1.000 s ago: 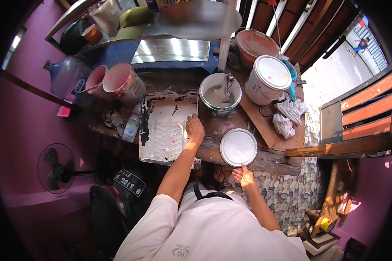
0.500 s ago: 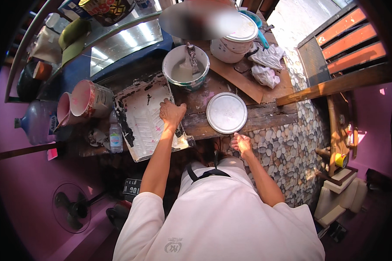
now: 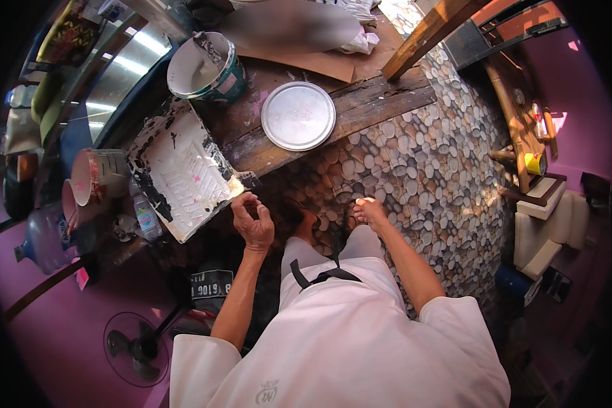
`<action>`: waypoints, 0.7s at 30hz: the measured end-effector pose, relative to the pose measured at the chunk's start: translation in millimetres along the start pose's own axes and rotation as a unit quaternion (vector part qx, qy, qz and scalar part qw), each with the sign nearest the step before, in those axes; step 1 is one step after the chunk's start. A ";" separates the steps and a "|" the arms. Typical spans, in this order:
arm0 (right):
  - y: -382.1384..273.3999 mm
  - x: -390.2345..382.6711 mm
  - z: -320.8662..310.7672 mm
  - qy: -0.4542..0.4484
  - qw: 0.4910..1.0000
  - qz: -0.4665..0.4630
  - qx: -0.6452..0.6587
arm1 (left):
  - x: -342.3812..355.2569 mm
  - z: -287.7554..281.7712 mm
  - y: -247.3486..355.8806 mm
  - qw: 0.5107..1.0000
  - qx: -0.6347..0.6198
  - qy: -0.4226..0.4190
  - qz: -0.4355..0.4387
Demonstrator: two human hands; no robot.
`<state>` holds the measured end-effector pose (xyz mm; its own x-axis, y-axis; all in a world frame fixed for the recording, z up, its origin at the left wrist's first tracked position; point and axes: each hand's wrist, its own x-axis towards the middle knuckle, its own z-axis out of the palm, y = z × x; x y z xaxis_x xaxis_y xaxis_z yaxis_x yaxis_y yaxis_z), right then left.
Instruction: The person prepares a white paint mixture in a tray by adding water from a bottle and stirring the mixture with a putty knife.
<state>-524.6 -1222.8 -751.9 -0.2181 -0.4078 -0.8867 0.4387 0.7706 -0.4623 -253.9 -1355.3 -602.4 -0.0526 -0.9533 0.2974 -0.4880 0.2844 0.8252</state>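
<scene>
My left hand (image 3: 253, 223) hovers by the near right corner of a paint tray (image 3: 180, 163), its fingers loosely curled with a gap between thumb and forefinger. Nothing shows in it, and whether it touches the tray I cannot tell. White paint coats the tray, with dark patches along its rim. In front of my right thigh, my right hand (image 3: 370, 212) is closed in a loose fist, with no object visible. A round whitish lid (image 3: 298, 115) lies flat on the wooden table. Beyond the tray stands a paint bucket (image 3: 230, 83) with a paint-covered brush (image 3: 209, 51) leaning in it.
The wooden table (image 3: 381, 102) has its near edge before me, above a pebble-patterned floor (image 3: 415, 177). Left of the tray are a small water bottle (image 3: 145, 216), pink-stained buckets (image 3: 105, 177) and a large water jug (image 3: 46, 238). A fan (image 3: 143, 348) stands lower left.
My left hand has come off the tray's surface and back toward me. My right hand has drawn back from beside the lid. The view has shifted, so the table sits higher.
</scene>
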 end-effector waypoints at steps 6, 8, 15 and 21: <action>53.7 13.0 -47.1 -0.011 1.000 0.006 -0.023 | -95.7 79.7 -45.9 0.930 0.132 -0.318 -0.132; 73.4 11.8 -63.4 -0.024 0.999 0.020 -0.032 | -113.5 107.4 -79.1 0.901 0.149 -0.363 -0.182; 183.6 13.1 -147.3 -0.073 0.959 0.099 0.254 | -88.2 261.9 -186.7 0.889 0.118 -0.355 -0.262; 269.7 19.8 -189.5 -0.105 0.855 0.111 0.496 | -31.5 394.8 -246.4 0.923 0.206 -0.325 0.013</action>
<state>-575.8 -930.2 -896.3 0.0828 -0.4652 -0.8813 0.9950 0.0881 0.0470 -476.0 -1435.5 -1004.7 -0.5152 -0.8445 -0.1459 -0.7619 0.3733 0.5293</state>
